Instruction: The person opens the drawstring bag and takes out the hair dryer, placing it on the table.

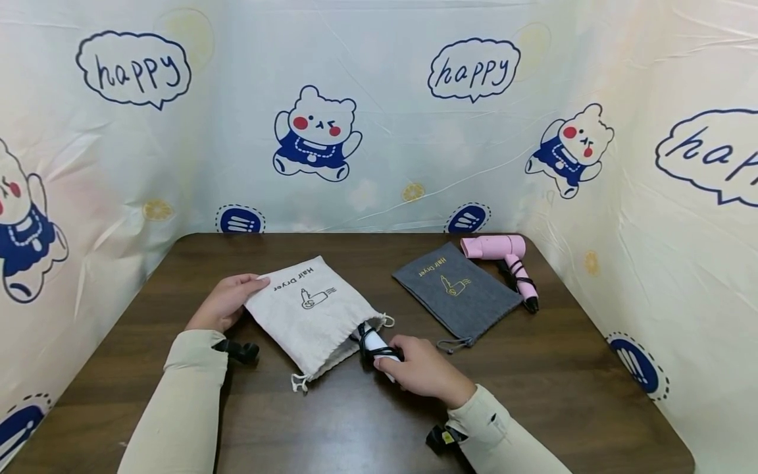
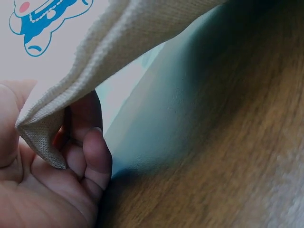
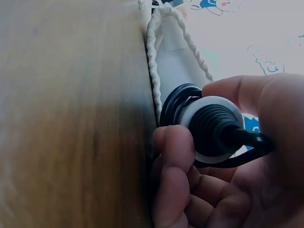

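Note:
A cream drawstring bag [image 1: 302, 309] printed "Hair Dryer" lies over the table's middle-left, its mouth facing the right hand. My left hand [image 1: 227, 299] pinches the bag's far left corner; in the left wrist view, the cloth corner [image 2: 52, 114] sits between thumb and curled fingers. With the right hand [image 1: 426, 368] I grip the white handle [image 1: 376, 342] of a hair dryer, black cord [image 1: 367, 355] wound round it. The dryer's head is hidden inside the bag. The right wrist view shows the handle's black cord end [image 3: 216, 130] between thumb and fingers, before the bag's open mouth.
To the right lies a grey drawstring bag [image 1: 458, 289] with a gold dryer print. Beside it, at the table's far right corner, is a pink hair dryer [image 1: 494, 247] with its cord wrapped round the handle. Printed curtains [image 1: 391, 131] surround the brown table [image 1: 296, 441].

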A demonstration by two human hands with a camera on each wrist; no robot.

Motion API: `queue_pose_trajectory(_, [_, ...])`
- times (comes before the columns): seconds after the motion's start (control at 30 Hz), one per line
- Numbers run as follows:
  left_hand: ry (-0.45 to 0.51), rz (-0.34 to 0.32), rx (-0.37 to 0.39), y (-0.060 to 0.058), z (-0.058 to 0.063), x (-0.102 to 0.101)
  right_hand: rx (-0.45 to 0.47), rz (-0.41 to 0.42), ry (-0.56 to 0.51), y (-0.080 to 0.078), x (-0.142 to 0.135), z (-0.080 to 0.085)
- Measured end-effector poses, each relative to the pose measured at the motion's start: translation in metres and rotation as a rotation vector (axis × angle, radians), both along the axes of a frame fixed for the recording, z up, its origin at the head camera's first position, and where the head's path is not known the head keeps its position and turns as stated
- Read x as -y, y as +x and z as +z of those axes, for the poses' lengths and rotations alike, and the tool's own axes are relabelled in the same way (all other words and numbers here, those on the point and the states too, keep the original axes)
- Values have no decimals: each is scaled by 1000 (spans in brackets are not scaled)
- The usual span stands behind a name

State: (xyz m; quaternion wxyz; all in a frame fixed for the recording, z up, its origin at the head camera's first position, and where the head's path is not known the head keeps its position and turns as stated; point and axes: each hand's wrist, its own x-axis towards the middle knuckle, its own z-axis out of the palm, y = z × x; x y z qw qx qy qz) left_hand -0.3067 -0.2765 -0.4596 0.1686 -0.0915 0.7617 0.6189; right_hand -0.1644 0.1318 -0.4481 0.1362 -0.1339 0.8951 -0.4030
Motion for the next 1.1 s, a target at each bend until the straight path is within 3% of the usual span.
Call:
queue_pose_trajectory(0.37, [-2,6,3,0,-1,1,23,-17,16,0,0,-3])
queue_pose_trajectory(0.7, [54,8,4,4,6,0,-84,22,73,-2,-2,-2])
queue_pose_trajectory(1.1, [-14,20,-16,1,1,-3,-140,20,90,2,-9,-1])
